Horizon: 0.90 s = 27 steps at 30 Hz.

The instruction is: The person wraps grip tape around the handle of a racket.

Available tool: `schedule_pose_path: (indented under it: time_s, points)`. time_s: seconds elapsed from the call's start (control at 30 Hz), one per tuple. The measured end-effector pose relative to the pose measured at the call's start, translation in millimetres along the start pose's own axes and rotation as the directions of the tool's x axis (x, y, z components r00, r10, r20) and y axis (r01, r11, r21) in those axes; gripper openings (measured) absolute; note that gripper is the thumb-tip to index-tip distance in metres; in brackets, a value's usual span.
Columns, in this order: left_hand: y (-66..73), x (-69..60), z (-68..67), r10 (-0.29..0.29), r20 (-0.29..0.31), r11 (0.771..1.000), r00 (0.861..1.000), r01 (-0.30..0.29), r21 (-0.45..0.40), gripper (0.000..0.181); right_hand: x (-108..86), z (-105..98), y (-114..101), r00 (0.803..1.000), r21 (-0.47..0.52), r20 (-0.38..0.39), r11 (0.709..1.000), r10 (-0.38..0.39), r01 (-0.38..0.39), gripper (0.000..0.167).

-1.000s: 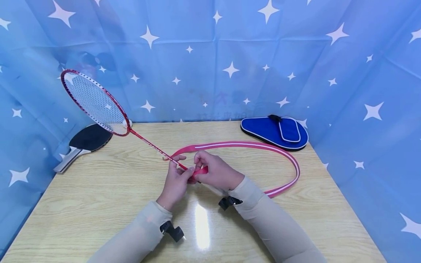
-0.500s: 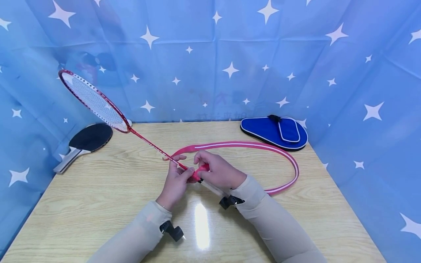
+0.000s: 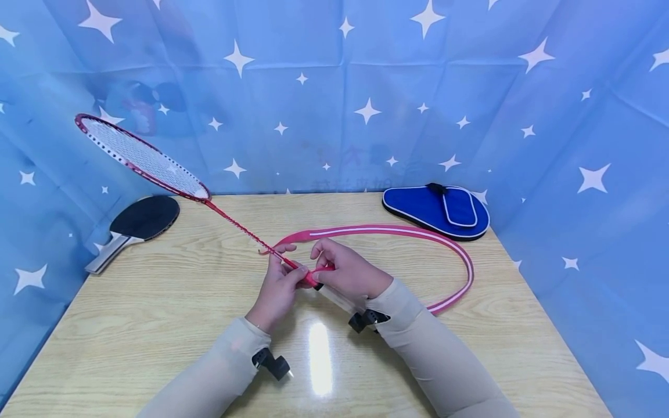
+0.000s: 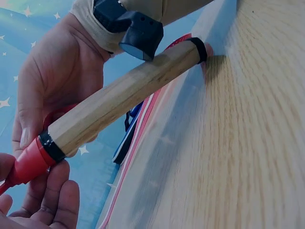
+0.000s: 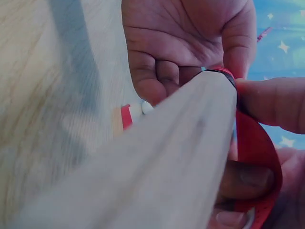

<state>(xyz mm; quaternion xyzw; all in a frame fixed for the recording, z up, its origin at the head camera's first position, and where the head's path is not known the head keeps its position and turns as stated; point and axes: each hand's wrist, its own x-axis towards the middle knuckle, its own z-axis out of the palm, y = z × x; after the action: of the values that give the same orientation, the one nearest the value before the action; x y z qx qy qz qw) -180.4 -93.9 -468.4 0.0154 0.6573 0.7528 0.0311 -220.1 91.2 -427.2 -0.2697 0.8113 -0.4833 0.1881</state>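
Your left hand [image 3: 279, 290] is clamping the racket [image 3: 143, 155] at the red cone [image 4: 29, 163], thumb against fingers. Your right hand [image 3: 349, 270] is sitting just beside it, pinching a red strip [image 5: 259, 143] by the black band [image 4: 51, 146] where cone is meeting wood. The strip is curving round the right fingers; how much of it is lying flat on the handle, you're not seeing.

The bare wooden handle [image 4: 124, 93] is running back from the left fingers, under the right wrist, its butt near the bench [image 3: 157, 342]; touching or not, can't tell.

Handling, judging by looks: the racket is probably being light and stiff, but with its head hanging far out past the left hand, it's likely wanting to roll or dip. Best hold is being the cone and wood, where facets should be stopping twist; the shaft is looking thin, the strings easily strained, so you're better leaving both alone. The strip is looking soft and thin, maybe a bit grippy; you're best pinching it flat, close to the wood.

Past the right hand, a pink strap [image 3: 389, 228] with a white stripe is looping out on the bench; joined to the strip or not, can't tell. Beyond and left of the left hand, a black paddle [image 3: 146, 217] is lying. Farther out, beyond and right of the right hand, a blue case [image 3: 423, 206] is resting before the starred curtain [image 3: 303, 133].
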Motion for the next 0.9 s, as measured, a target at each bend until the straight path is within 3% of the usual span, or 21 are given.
schedule_pose_path:
  time_s: [0.33,0.5,0.9]
  points:
    - [-2.1,0.9,-4.8,0.020,0.038,0.996,0.999,-0.024,0.088,0.050,0.6,-1.2,0.5,0.999,0.008,0.035,0.999,0.035,-0.035,0.032]
    - [-2.7,1.1,-5.8,0.020,0.049,0.992,0.999,-0.026,0.126,0.050,0.1,2.3,2.0,0.998,0.038,0.011,0.998,0.056,-0.056,0.030]
    - [-1.8,1.3,-8.9,0.034,0.115,0.996,0.993,-0.043,0.077,0.053,1.2,5.4,3.7,1.000,-0.001,-0.021,1.000,0.007,-0.007,0.029]
